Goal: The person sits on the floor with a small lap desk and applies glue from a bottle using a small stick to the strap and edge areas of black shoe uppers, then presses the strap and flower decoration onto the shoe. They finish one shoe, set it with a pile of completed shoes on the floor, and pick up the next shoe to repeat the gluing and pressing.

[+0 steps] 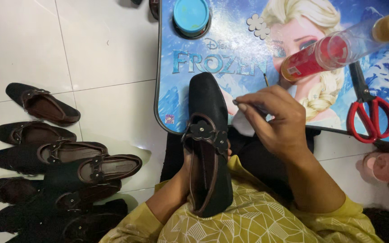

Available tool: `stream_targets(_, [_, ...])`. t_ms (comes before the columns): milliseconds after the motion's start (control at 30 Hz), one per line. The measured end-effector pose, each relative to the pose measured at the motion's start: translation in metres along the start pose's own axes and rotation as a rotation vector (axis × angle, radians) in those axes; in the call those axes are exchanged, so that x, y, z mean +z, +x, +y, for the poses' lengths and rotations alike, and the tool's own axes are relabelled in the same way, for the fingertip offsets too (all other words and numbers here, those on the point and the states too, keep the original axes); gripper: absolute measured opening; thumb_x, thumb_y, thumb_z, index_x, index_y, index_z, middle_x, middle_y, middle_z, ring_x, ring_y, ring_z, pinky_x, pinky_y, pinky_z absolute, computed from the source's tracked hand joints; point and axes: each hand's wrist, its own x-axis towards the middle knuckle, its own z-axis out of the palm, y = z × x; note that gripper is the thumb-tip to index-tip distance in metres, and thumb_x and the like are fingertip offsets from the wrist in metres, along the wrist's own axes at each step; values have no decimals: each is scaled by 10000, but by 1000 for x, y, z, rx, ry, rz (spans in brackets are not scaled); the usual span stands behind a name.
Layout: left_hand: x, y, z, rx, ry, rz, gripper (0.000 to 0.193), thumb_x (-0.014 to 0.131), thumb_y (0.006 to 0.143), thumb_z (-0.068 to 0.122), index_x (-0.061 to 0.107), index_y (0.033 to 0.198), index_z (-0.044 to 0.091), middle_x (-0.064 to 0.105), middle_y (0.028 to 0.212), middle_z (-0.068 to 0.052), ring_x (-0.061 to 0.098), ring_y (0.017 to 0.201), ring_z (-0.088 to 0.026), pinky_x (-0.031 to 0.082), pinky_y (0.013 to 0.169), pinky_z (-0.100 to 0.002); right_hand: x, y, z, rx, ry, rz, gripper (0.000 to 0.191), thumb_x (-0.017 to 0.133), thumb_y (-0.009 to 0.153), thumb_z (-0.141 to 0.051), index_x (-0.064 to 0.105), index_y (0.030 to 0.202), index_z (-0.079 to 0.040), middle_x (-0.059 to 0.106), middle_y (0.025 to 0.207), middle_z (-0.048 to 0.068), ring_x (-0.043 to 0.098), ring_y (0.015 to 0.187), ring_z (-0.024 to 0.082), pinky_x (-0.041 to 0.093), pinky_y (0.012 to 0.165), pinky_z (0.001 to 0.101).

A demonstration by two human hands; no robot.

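A black flat shoe (209, 135) with brown trim and dark flower pieces on its strap rests on my lap, toe on the edge of a small blue printed table (230, 49). My left hand (186, 167) grips the shoe from underneath, mostly hidden behind it. My right hand (275, 118) hovers just right of the toe, fingers pinched on a thin stick-like tool (265, 81) whose tip points up over the table. A bit of white cloth (241, 123) shows below that hand.
On the table lie a blue-lidded round jar (191, 15), a clear tube with red contents and a gold cap (343, 45), red-handled scissors (369, 108) and a pale flower piece (257, 24). Several matching dark shoes (55, 166) are piled on the white tiled floor at left. A pink object (382, 166) sits at right.
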Motion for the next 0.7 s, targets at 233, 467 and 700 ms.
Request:
stream_targets(233, [21,-2,10,20,-91,-2,889,372,945,828,690,1197,37,743,1022,-144,726,886,-283,606,804,-405,42,73,-2,-183,-90,43,109,776,963,-22,744,1060,-60,651,948,130,671,863,294,525,754,364])
stream_targets(467, [37,-9,12,79,34,35,888,363,947,825,687,1231,48,735,1046,-144,729,893,-284,613,825,-414,27,53,14,-168,-48,-39,107,779,926,-51,752,1029,-52,678,928,116,691,850,269,533,754,361])
stream_targets(700, [40,-37,6,22,87,-425,997,268,932,847,471,1517,66,600,1395,-207,635,1242,-307,483,1087,-436,10,20,27,16,-9,186,105,758,993,-39,738,1091,-10,664,974,85,645,897,182,503,800,298])
